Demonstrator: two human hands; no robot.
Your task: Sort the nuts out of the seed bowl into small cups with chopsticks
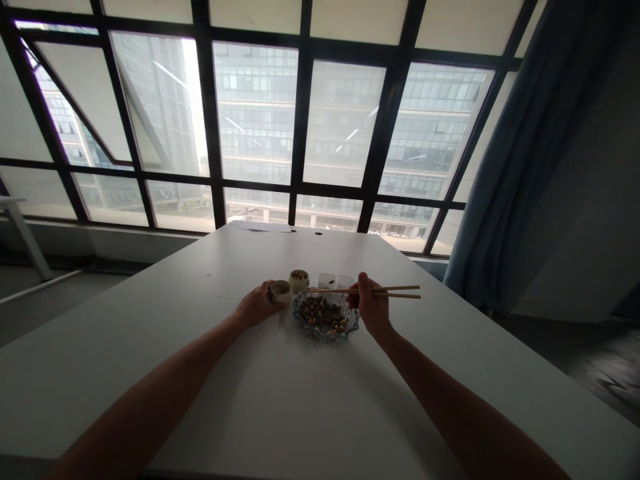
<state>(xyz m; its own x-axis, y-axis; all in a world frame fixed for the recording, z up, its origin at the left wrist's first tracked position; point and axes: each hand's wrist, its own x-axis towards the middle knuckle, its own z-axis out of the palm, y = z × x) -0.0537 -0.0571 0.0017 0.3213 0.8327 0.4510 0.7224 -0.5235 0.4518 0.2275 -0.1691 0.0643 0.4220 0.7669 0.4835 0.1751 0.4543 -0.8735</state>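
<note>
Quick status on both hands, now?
Left hand: closed around a small round cup, left of the glass bowl.
Right hand: closed on a pair of chopsticks, tips pointing left.

Behind the scalloped blue-tinted glass bowl, passage is blocked by a round cream cup and two clear cups; nearer, the flat white tabletop is left open.
</note>
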